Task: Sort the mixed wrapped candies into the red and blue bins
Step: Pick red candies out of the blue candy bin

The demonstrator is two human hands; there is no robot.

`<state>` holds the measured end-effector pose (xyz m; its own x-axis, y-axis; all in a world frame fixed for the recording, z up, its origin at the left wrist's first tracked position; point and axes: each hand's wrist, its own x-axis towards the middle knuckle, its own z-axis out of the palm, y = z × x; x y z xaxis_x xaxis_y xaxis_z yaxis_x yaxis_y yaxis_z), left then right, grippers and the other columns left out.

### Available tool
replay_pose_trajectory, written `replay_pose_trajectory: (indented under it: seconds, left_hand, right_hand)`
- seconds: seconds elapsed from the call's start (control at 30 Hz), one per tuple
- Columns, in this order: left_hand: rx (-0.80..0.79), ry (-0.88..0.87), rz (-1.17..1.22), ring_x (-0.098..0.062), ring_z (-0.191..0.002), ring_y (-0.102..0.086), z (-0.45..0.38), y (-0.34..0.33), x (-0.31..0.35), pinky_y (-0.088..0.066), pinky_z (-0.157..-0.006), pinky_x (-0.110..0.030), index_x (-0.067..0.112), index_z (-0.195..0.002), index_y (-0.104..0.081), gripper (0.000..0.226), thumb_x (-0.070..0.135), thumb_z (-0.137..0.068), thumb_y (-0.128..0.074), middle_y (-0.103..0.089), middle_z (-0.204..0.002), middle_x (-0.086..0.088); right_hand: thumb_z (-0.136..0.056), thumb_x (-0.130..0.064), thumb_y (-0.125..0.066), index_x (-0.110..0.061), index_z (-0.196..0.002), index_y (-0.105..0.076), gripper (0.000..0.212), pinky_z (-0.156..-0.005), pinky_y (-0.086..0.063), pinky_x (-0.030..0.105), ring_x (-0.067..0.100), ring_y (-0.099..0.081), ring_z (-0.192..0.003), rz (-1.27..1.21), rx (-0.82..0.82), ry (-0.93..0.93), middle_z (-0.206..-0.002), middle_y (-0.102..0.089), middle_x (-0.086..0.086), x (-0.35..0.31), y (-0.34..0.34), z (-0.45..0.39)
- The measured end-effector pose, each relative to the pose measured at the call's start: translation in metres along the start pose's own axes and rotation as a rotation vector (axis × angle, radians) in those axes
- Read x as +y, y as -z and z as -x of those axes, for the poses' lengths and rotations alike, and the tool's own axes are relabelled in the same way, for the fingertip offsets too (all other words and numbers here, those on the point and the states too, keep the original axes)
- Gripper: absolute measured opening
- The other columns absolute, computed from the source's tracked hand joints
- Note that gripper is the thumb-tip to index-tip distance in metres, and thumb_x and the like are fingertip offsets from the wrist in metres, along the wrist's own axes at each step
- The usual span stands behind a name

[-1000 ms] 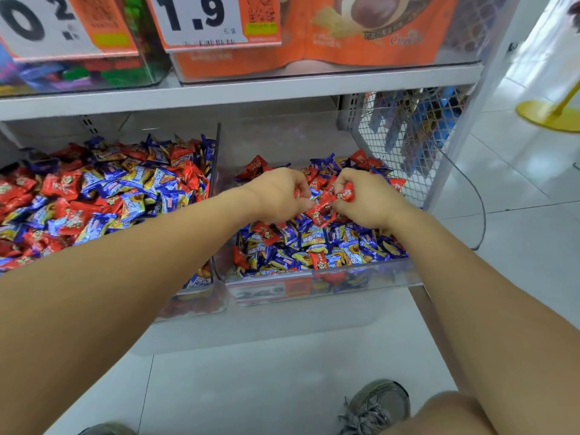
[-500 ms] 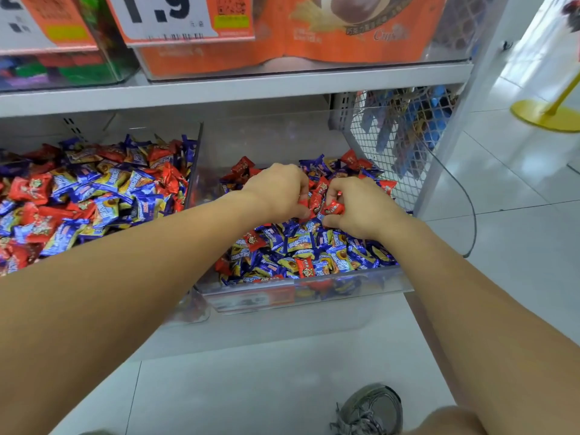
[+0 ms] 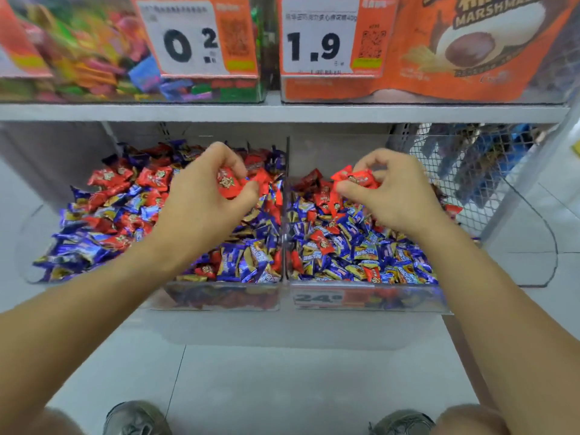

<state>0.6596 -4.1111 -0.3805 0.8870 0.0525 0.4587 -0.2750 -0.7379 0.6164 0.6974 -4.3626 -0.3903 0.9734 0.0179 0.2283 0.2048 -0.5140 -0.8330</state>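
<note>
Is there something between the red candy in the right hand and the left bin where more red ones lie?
Yes: the clear divider stands between the bins. The right hand holds its red candy above that wall's top edge, so the path looks free.

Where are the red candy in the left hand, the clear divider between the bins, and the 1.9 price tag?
red candy (image 3: pixel 228 183), head view, wrapper's printed face
clear divider (image 3: pixel 285 215), head view, mid-length
1.9 price tag (image 3: pixel 314 47), head view, printed digits
</note>
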Motion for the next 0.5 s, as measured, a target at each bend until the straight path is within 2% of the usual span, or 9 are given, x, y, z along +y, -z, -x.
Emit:
replay_pose_trajectory:
  seconds: [0.1, 0.2, 0.27, 0.33, 0.43, 0.5]
  left_hand:
    - [0.068, 0.124, 0.010, -0.016, -0.052, -0.063, -0.013, 0.026, -0.038, -0.053, -0.059, -0.032, 0.022, -0.088, -0.061, 0.011, 0.030, -0.088, -0.069, -0.065, -0.073, 0.010]
    - [0.171, 0.260, -0.004, -0.018, -0.057, -0.062, -0.034, 0.037, -0.069, -0.055, -0.066, -0.036, 0.019, -0.088, -0.065, 0.015, 0.034, -0.086, -0.068, -0.066, -0.070, 0.004]
    - [0.222, 0.338, 0.034, -0.017, -0.070, -0.064, -0.047, 0.037, -0.082, -0.053, -0.073, -0.036, 0.015, -0.092, -0.064, 0.025, 0.037, -0.084, -0.070, -0.067, -0.079, 0.001]
    - [0.201, 0.361, 0.108, -0.019, -0.088, -0.065, -0.054, 0.033, -0.086, -0.050, -0.079, -0.032, 0.014, -0.099, -0.062, 0.034, 0.043, -0.082, -0.073, -0.069, -0.094, -0.001]
    - [0.123, 0.337, 0.175, -0.016, -0.096, -0.061, -0.055, 0.032, -0.084, -0.042, -0.082, -0.025, 0.016, -0.106, -0.062, 0.031, 0.040, -0.087, -0.067, -0.066, -0.102, 0.001]
    - [0.067, 0.255, 0.129, -0.018, -0.099, -0.059, -0.049, 0.035, -0.086, -0.043, -0.087, -0.027, 0.019, -0.108, -0.065, 0.024, 0.032, -0.089, -0.062, -0.063, -0.105, -0.003]
  right_hand:
    - [-0.081, -0.016, -0.082, -0.015, -0.086, -0.058, 0.025, -0.046, -0.046, 0.023, 0.015, -0.055, -0.047, -0.211, -0.095, 0.064, -0.056, -0.067, -0.007, -0.047, -0.037, 0.004]
    - [-0.082, -0.016, -0.081, -0.012, -0.090, -0.059, 0.024, -0.046, -0.049, 0.025, 0.016, -0.057, -0.044, -0.233, -0.065, 0.079, -0.063, -0.068, -0.002, -0.071, -0.082, -0.016]
    - [-0.080, -0.024, -0.082, -0.003, -0.099, -0.064, 0.033, -0.059, -0.060, 0.036, 0.015, -0.068, -0.049, -0.237, -0.032, 0.027, -0.074, -0.074, 0.004, -0.080, -0.111, -0.031]
    - [-0.074, -0.036, -0.085, -0.002, -0.097, -0.069, 0.044, -0.072, -0.062, 0.047, 0.018, -0.074, -0.062, -0.234, -0.054, -0.002, -0.080, -0.076, 0.005, -0.081, -0.129, -0.040]
    - [-0.068, -0.057, -0.082, -0.019, -0.102, -0.075, 0.052, -0.087, -0.059, 0.042, 0.011, -0.075, -0.085, -0.126, -0.094, 0.048, -0.094, -0.077, -0.005, -0.076, -0.139, -0.041]
    - [-0.082, -0.047, -0.076, -0.021, -0.116, -0.073, 0.042, -0.097, -0.055, 0.035, 0.002, -0.069, -0.101, -0.048, -0.139, 0.127, -0.110, -0.074, -0.010, -0.075, -0.135, -0.038]
